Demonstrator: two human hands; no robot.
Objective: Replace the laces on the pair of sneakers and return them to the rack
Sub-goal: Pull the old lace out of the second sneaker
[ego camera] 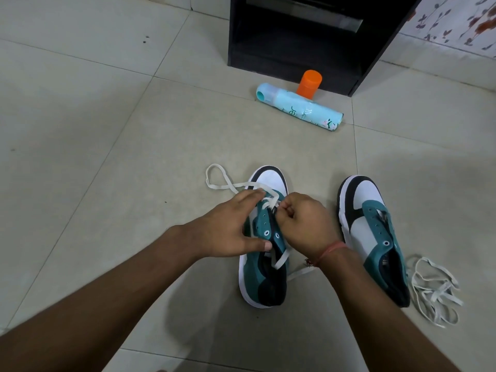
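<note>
Two teal, white and black sneakers stand on the tiled floor, toes pointing away from me. My left hand steadies the left sneaker from its left side, fingers along the eyelet row. My right hand is pinched shut on the white lace near the front eyelets; the lace loops out to the upper left, and another end trails under my right wrist. The right sneaker stands apart at the right with no lace in its eyelets. A loose white lace lies bunched beside its heel.
A black open-fronted rack stands at the top, close to a patterned wall. In front of it a light blue spray can lies on its side beside an upright orange cap. Pale floor tiles spread around.
</note>
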